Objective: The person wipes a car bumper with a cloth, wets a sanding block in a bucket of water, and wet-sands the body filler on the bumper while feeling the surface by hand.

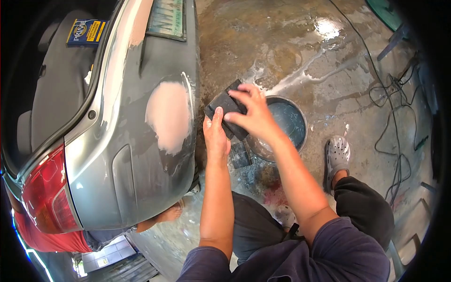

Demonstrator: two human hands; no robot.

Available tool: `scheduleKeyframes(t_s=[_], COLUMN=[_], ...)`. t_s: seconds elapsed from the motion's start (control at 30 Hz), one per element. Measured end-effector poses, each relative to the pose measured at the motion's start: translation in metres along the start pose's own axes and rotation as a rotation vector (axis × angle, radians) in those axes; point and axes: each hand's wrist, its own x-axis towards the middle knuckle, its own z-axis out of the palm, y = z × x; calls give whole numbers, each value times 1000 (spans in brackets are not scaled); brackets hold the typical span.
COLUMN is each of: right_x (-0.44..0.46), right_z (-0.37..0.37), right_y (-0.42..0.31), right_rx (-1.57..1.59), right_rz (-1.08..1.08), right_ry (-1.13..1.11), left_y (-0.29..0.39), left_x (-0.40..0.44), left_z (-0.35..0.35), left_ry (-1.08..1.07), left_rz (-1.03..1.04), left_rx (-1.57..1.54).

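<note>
Above the wet floor, my left hand (216,134) grips a dark, flat sheet or pad (230,110) by its lower left edge, thumb on top. My right hand (251,110) is over the same dark piece, its fingers apart and curved at the upper right edge; whether they press on it is hard to tell. Just right of and below my hands stands a round basin (304,134) with bluish water. Left of my hands is a grey car bumper (162,188) with a pinkish filler patch (169,115) on it.
A blue and yellow can (86,33) sits in the open car trunk. Another person's bare foot (171,212) shows below the bumper. A dark flat block (240,155) lies beside the basin. Black cables (392,101) tangle on the right floor.
</note>
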Motion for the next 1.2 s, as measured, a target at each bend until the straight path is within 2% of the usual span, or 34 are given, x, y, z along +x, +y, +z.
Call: scheduleKeyframes(t_s=[0.07,0.13,0.17,0.27,0.3,0.33,0.4,0.43,0.5,0.6,0.63,0.67,0.7,0.73,0.77,0.8,0.83,0.87,0.9,0.93,1.0,1.1,1.13,1.2], right_x=[9,13,15,4,-1,-6,-12,-15,-17,-15,-12,-8,-4,-1,2,5,3,0,0,1,3,8,11,13], right_z=[-8,-16,-30,-28,-25,-18,-6,-1,3,-10,-16,-21,-34,-41,-46,-49,-42,-34,-39,-42,-48,-55,-48,-20], right_y=[16,23,28,14,6,4,6,4,12,22,32,42,36,36,37,40,50,61,49,41,52,77,72,53], right_rx=[96,530,814,501,313,77,-401,-452,-427,-363,-323,-285,-269,-95,82,259,391,522,688,855,905,1026,939,765], right_rz=[38,382,497,335,244,103,-185,-152,48,294,303,309,303,358,412,463,533,602,619,630,631,653,651,652], right_ry=[235,134,-193,-151,-115,-72,20,59,78,70,155,242,258,239,218,196,221,257,242,225,313,426,399,349], left_y=[6,10,8,-8,-13,-14,-21,-26,-33,-42,-49,-69,-102,-134,-237,-337,-307,-277,-268,-257,-219,-135,-106,-34], left_x=[-3,-6,-5,5,8,19,29,36,47,36,28,27,27,28,39,50,38,24,17,15,13,12,20,29], left_z=[-4,-7,-5,11,8,5,3,3,2,17,24,18,14,10,-19,-49,-24,-1,11,21,33,30,20,-8], left_ry=[-32,-102,-130,85,83,98,7,-70,-226,-187,-187,-217,-332,-468,-1001,-1361,-1151,-863,-769,-710,-605,-514,-540,-600], left_rz=[-94,-182,-183,-73,-59,-137,-137,-169,-229,-448,-457,-485,-573,-646,-314,306,-197,-584,-686,-728,-760,-677,-634,-238], left_rx=[-88,-157,-131,231,473,789,938,1030,1214,651,499,526,682,838,1333,1704,1472,1200,1096,1019,897,813,801,971])
